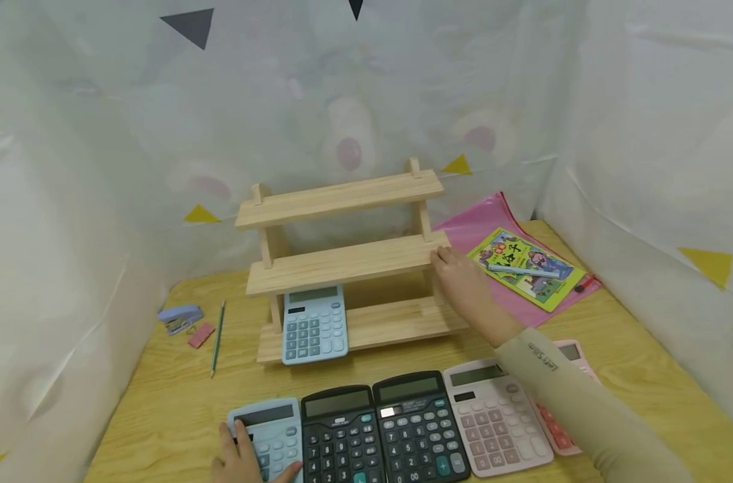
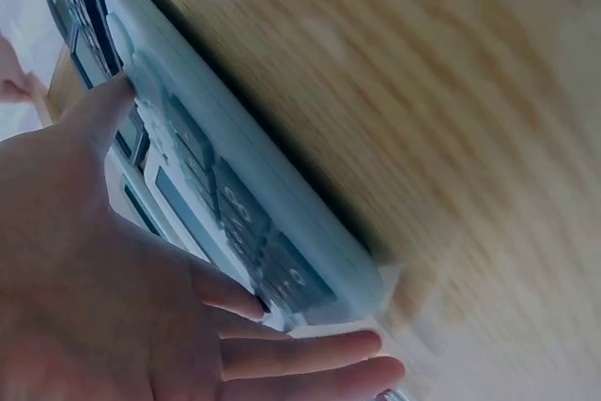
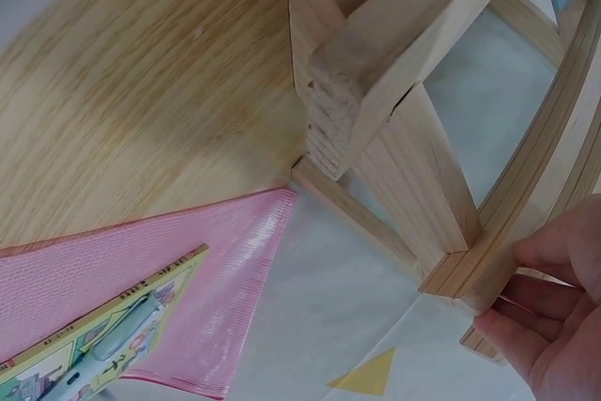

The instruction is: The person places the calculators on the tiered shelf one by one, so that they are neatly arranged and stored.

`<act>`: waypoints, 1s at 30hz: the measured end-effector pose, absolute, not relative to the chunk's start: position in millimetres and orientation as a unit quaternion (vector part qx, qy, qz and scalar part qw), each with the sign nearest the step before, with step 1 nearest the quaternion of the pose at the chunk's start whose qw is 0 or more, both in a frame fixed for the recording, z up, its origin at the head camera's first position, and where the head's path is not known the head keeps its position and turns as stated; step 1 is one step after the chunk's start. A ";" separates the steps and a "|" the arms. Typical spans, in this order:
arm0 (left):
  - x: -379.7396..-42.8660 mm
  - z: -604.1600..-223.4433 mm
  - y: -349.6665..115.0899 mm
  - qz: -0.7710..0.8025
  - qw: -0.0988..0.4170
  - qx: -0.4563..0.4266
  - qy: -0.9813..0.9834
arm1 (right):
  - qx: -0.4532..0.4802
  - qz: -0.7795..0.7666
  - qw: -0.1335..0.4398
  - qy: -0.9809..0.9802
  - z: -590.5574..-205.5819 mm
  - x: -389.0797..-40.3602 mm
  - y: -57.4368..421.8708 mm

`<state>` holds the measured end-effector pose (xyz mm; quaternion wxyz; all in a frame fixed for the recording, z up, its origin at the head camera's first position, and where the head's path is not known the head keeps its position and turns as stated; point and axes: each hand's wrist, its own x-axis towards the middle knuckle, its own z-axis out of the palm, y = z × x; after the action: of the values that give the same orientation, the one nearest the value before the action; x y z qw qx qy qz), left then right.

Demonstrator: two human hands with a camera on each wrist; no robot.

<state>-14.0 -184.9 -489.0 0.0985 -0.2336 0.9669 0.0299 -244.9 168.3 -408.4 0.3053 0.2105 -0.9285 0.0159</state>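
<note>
My left hand point(image 1: 246, 457) lies across the light blue calculator point(image 1: 274, 431) at the front left, its thumb and index finger touching it. In the left wrist view its other fingers point(image 2: 310, 354) stretch past the calculator's edge. My right hand point(image 1: 463, 282) pinches the right end of the middle board of a three-tier wooden shelf point(image 1: 336, 265). In the right wrist view, thumb and fingers stand on either side of that board end point(image 3: 488, 279). Another light blue calculator point(image 1: 315, 325) leans upright at the left on the bottom tier.
Beside the blue calculator are two black calculators point(image 1: 342, 436), a pale pink one point(image 1: 499, 422) and a pink-red one point(image 1: 560, 422) under the right forearm. On the left lie a stapler point(image 1: 180, 318), a pink clip point(image 1: 201, 335) and a pencil point(image 1: 218, 339). A pink pouch point(image 1: 472, 225) carries a booklet point(image 1: 542, 288) and a pen point(image 1: 523, 271).
</note>
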 end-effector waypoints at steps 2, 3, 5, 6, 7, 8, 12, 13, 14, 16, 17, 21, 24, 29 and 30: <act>-13.1 -489.1 -186.5 0.031 0.098 -0.241 0.965 | 0.211 0.014 0.302 -0.930 -408.6 -244.8 166.7; -12.5 -489.0 -186.4 0.031 0.096 -0.246 0.964 | 0.211 0.013 0.302 -0.930 -408.7 -245.0 166.1; -11.8 -488.9 -184.9 0.024 0.088 -0.249 0.964 | 0.207 0.012 0.303 -0.930 -409.1 -245.0 165.3; -11.9 -488.9 -183.2 0.021 0.087 -0.254 0.963 | 0.205 0.012 0.304 -0.930 -409.0 -244.8 165.0; -12.0 -488.9 -181.3 0.018 0.085 -0.258 0.962 | 0.203 0.012 0.305 -0.930 -408.7 -244.6 164.8; -12.1 -488.9 -179.4 0.015 0.082 -0.263 0.961 | 0.202 0.013 0.306 -0.930 -408.7 -244.7 164.6; -12.7 -490.2 -174.0 0.026 0.078 -0.283 0.956 | 0.204 0.013 0.310 -0.929 -407.0 -244.6 165.2; -12.6 -490.8 -174.3 0.027 0.077 -0.284 0.955 | 0.205 0.012 0.310 -0.928 -406.8 -244.7 165.2; -12.5 -491.6 -175.4 0.029 0.079 -0.283 0.956 | 0.207 0.012 0.310 -0.928 -406.8 -244.8 165.2; -12.0 -493.3 -179.1 0.036 0.083 -0.279 0.956 | 0.208 0.011 0.309 -0.928 -406.5 -244.3 165.1; -11.6 -494.3 -181.4 0.040 0.083 -0.277 0.956 | 0.209 0.011 0.309 -0.928 -406.6 -244.0 165.1; -8.6 -499.2 -192.1 0.059 0.081 -0.273 0.957 | 0.208 0.009 0.312 -0.927 -407.2 -243.6 165.5; -3.6 -503.6 -198.2 0.064 0.069 -0.275 0.957 | 0.207 0.007 0.315 -0.926 -407.7 -243.9 165.8; 6.8 -510.1 -203.8 0.051 -0.012 -0.235 0.971 | 0.207 0.009 0.320 -0.925 -407.8 -243.2 166.9; 7.3 -510.6 -204.9 0.048 -0.033 -0.224 0.973 | 0.207 0.010 0.321 -0.924 -407.7 -243.0 167.1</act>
<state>7.3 -204.9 -510.6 -0.0328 -0.2244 0.9728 0.0481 -243.0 167.1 -407.7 0.3212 0.2072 -0.9240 0.0097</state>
